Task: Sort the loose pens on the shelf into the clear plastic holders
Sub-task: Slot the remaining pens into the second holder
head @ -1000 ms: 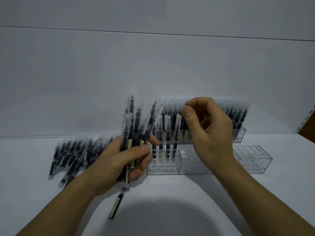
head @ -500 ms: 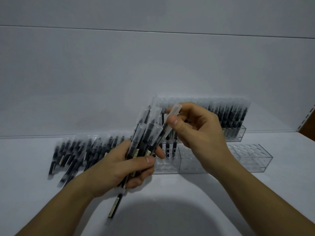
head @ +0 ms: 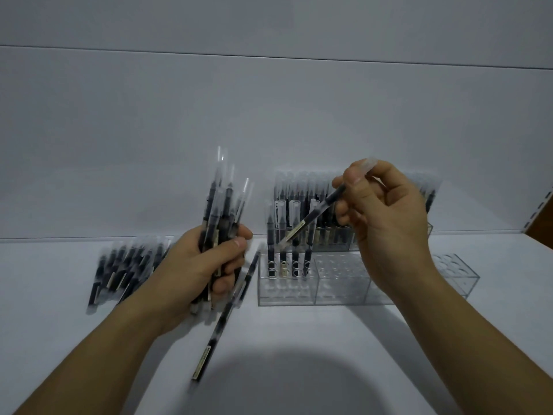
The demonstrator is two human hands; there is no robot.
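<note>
Shelf (head: 59,280) white, both hands raised over it. On left hand (head: 203,265): fingers and thumb wrapped tight round bundle of pens (head: 220,211), caps uppermost, roughly upright, blurred. Beside and below that hand, stray pen (head: 227,313) slanting down toward near edge; held or lying on shelf, cannot tell. On right hand (head: 389,226): thumb and forefinger pinching single pen (head: 314,215) just under its clear cap, other fingers curled in. Cap end projecting above forefinger. Single pen tilted, lower end pointing down and left, seen in front of upper parts of four standing pens (head: 294,235); contact with them not determinable. Standing pens upright side by side in front holder (head: 284,295), clear plastic, just right of left hand. Adjoining its right side, second holder (head: 341,283) with round holes in top; third holder (head: 457,274) farther right, beyond right forearm. Behind these, rear holder (head: 329,245) packed with row of capped pens (head: 302,187), partly hidden by right hand. At far left, loose pile (head: 125,265) of pens lying flat near back panel, partly behind left wrist. Large rounded shadow (head: 299,369) on shelf at near edge, between forearms.
</note>
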